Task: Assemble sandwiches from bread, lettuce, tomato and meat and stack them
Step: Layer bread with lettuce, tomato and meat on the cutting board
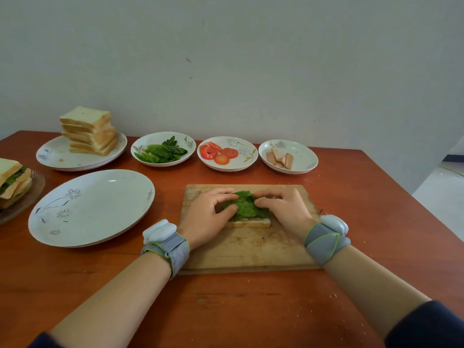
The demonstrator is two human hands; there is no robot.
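A slice of bread [253, 224] lies on the wooden cutting board [248, 249], covered by a green lettuce leaf [244, 205]. My left hand [208, 217] and my right hand [283, 209] rest on either side of the leaf, fingertips pressing on it. At the back stand a plate with a stack of bread slices [89, 131], a bowl of lettuce [163, 150], a bowl of tomato slices [221, 153] and a bowl of meat slices [282, 158]. Finished sandwiches [12, 182] are stacked on a glass plate at the far left edge.
A large white plate [93, 209] sits left of the board with nothing on it. The brown table [226, 310] has crumbs near its front. The table's right edge runs diagonally past the board, with pale floor beyond. A wall stands behind the bowls.
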